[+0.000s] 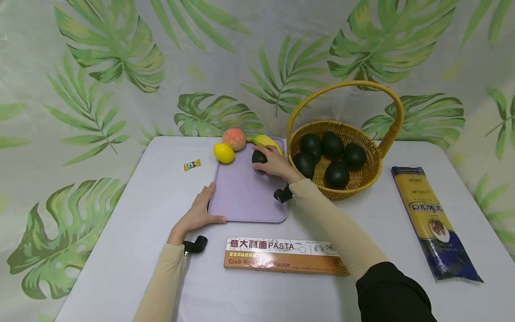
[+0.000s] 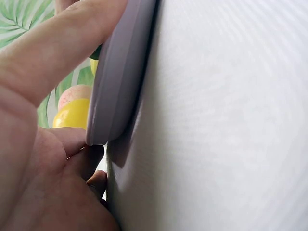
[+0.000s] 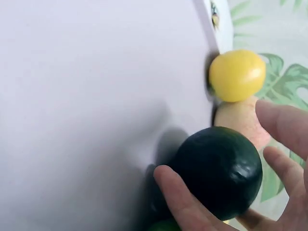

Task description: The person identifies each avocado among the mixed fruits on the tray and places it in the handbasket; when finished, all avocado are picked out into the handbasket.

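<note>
My right hand [image 1: 275, 162] grips a dark avocado [image 3: 219, 171] over the far right part of a lilac tray [image 1: 245, 197]. Thumb and fingers lie on either side of it in the right wrist view. Below it there, a dark green thing is mostly cut off. Straight fingers of my left hand [image 1: 197, 212] lie along the tray's left edge, its thumb by the front edge, touching the near left corner. A yellow lemon [image 1: 223, 153], a pinkish peach [image 1: 234, 139] and a banana [image 1: 265, 141] lie at the tray's far end, the banana partly behind my right hand.
Right of the tray stands a tall-handled wicker basket [image 1: 374, 172] with several dark avocados [image 1: 337, 174]. A pasta box [image 1: 281, 257] lies in front of the tray, partly under my right forearm. A pasta bag [image 1: 432, 219] lies far right, a small wrapped snack [image 1: 192, 165] left.
</note>
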Demonstrator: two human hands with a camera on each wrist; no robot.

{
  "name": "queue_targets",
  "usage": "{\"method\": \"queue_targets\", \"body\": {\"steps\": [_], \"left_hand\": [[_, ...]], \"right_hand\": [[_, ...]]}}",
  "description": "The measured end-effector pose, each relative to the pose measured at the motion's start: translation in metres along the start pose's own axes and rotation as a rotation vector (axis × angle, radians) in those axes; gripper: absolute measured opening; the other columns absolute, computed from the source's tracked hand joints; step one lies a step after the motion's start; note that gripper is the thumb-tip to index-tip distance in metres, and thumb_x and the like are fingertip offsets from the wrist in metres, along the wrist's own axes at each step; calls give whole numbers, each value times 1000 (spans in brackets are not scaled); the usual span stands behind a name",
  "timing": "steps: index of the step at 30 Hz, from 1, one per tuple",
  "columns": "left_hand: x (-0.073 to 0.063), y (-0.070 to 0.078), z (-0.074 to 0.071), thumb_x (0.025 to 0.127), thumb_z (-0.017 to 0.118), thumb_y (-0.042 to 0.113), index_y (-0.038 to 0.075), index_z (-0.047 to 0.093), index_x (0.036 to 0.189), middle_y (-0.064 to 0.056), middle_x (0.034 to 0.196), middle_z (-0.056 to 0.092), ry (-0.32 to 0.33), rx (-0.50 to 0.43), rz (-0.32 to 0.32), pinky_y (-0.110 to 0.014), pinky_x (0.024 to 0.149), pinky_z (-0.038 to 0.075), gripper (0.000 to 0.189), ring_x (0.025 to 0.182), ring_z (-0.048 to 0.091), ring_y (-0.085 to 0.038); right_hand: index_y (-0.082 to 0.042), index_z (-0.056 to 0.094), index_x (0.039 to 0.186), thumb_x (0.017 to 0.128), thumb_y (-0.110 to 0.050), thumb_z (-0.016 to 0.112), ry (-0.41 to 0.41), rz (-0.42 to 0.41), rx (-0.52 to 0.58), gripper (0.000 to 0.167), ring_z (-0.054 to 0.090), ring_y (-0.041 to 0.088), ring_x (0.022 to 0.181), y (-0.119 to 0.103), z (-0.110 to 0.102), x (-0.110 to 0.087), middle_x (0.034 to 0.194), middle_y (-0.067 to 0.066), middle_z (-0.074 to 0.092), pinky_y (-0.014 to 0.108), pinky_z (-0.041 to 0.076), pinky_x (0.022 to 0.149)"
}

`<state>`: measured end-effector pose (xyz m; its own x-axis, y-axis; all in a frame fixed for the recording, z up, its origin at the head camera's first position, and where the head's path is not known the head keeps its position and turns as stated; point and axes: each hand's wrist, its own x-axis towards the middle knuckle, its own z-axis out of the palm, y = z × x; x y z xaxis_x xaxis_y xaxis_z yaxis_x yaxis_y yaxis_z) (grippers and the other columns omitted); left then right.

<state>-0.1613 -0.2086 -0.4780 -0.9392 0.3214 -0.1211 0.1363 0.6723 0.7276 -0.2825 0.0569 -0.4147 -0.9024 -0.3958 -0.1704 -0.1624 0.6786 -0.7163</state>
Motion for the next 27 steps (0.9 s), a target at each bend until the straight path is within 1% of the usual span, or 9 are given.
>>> {"method": "queue_targets", "body": {"steps": [3,6,10,13,16,18,23,25,27], "left_hand": [[0,0,0,73,82,36,-1,3,152,-19,158,3,-2,-2,-3,-49,114,-2,118,143,-4,-35],[1,0,1,73,82,36,-1,3,152,-19,158,3,-2,-1,-2,-50,114,-2,118,143,-4,-36],[2,0,2,73,83,35,-1,4,152,-19,158,3,-1,3,1,-50,114,-2,118,143,-4,-35],[3,0,2,73,83,35,-1,4,152,-19,158,3,1,5,0,-49,114,-2,118,144,-4,-35],[3,0,2,73,83,35,-1,4,152,-19,158,3,2,4,1,-48,114,-3,118,144,-4,-34],[3,0,2,73,83,35,-1,4,152,-19,158,3,1,5,3,-48,114,-3,118,144,-5,-34],[2,-1,1,73,83,35,-1,4,152,-19,158,3,0,6,0,-48,114,-2,118,144,-5,-34],[1,-1,1,73,83,35,-1,3,152,-19,158,3,-1,4,-1,-48,114,-2,117,144,-5,-35],[1,-1,1,73,82,35,-1,3,152,-19,158,3,-1,2,1,-48,114,-3,117,144,-5,-35]], "right_hand": [[-22,40,147,93,-29,62,29,9,-61,59,51,32,113,-1,3,4,151,21,20,37,48,84],[-19,46,143,92,-25,63,72,-8,-109,54,42,34,124,-1,5,5,149,20,25,43,38,98],[-19,51,138,91,-18,65,116,-54,-90,49,35,34,131,-3,6,-1,147,18,28,48,31,105],[-20,52,137,91,-17,65,104,-111,-34,47,41,33,126,-6,2,-12,147,16,28,46,39,99],[-20,52,136,92,-17,65,49,-180,79,46,47,33,116,-8,-7,-28,147,15,28,39,52,83],[-19,52,136,92,-16,65,5,-226,159,46,51,33,109,-7,-16,-40,146,15,28,36,56,71],[-17,52,136,92,-18,66,-84,-306,261,46,59,34,99,2,-44,-75,144,12,32,41,57,69],[-16,51,137,92,-17,65,-116,-313,284,47,61,36,94,9,-58,-88,144,12,32,46,56,71],[-16,50,138,93,-17,64,-136,-313,287,47,61,35,95,20,-72,-101,145,11,30,48,55,72]]}}
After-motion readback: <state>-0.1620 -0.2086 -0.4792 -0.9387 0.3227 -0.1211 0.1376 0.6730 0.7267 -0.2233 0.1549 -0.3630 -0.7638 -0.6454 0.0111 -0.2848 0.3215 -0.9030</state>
